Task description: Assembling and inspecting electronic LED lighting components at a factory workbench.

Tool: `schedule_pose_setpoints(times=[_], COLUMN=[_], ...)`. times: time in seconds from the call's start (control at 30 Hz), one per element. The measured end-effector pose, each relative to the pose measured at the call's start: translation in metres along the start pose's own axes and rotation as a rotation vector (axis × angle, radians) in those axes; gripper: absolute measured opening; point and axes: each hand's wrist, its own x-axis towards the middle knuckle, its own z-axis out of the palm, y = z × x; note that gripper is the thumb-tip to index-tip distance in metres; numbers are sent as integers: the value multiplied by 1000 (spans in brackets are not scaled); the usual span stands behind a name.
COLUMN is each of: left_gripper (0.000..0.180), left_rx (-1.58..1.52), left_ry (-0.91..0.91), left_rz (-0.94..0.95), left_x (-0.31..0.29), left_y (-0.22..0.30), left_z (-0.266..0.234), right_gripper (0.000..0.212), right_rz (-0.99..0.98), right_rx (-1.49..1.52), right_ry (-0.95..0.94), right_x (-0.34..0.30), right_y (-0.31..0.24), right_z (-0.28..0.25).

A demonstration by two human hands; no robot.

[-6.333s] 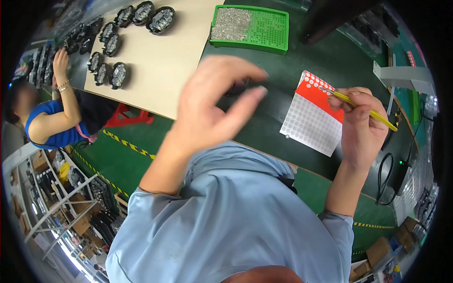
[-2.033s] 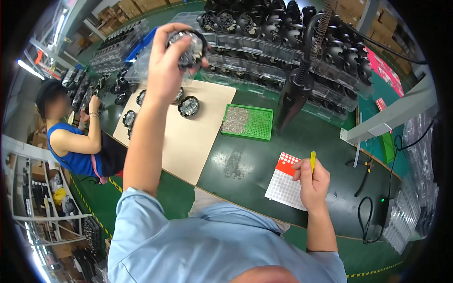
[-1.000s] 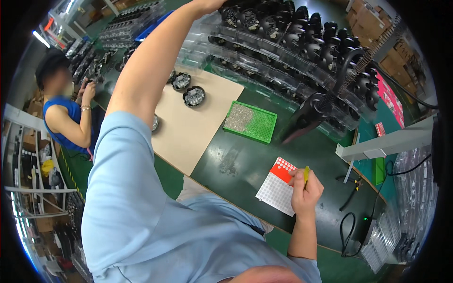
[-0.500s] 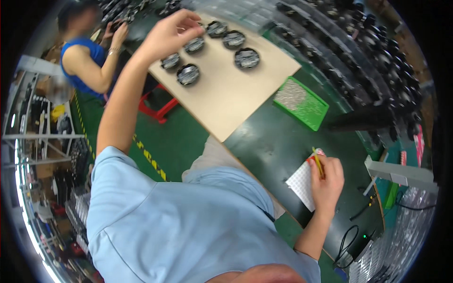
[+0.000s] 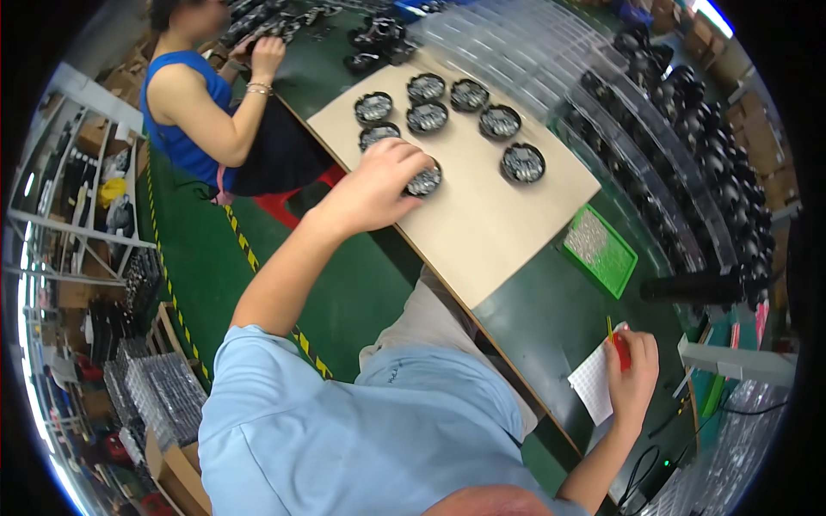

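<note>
My left hand (image 5: 383, 185) reaches over the left edge of the beige board (image 5: 469, 249). Its fingers and thumb close around the side of a round black part (image 5: 425, 181) with a silvery, clear-looking inside. Several more such parts lie spread over the board, one (image 5: 523, 163) toward its right side and another (image 5: 379, 135) just beyond my fingers. At the right, my right hand (image 5: 634, 370) grips a slim yellow-and-red tool (image 5: 620, 351), its thin yellow end sticking up past the fingers. Beside that hand a white sheet (image 5: 590, 380) with a grid of small marks lies on the dark table.
A green tray (image 5: 618, 273) with many small pale pieces stands right of the board. Clear plastic trays (image 5: 516, 52) and racks of black parts (image 5: 637, 155) line the far side. A co-worker in a blue top (image 5: 185, 120) sits at the far left. Cables (image 5: 637, 456) lie at lower right.
My left hand has come nearer from the far parts and closed on a round black part. My right hand still grips the tool beside the sheet. The whole view has shifted.
</note>
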Motion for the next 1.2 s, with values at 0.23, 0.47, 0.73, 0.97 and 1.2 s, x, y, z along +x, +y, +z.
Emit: schedule_pose_setpoints(times=[0.23,0.47,0.73,0.97,1.2], left_gripper=[40,39,46,54,46], left_rx=[-131,-452,-563,-1495,-1807], left_ry=[121,216,177,-201,-640], left_rz=[204,382,344,-308,-445], left_x=[7,8,13,30,55], left_y=[49,138,192,202,222], left_z=[1,41,69,79,85], right_gripper=[9,33,27,24,26], right_rz=[56,280,416,156,238], right_rx=[436,1074,1171,816,844], right_ry=[43,-324,-275,-72,-106], right_x=[25,40,13,25,22], right_y=[-52,-59,-30,-24,-23], right_z=[20,45,34,14,3])
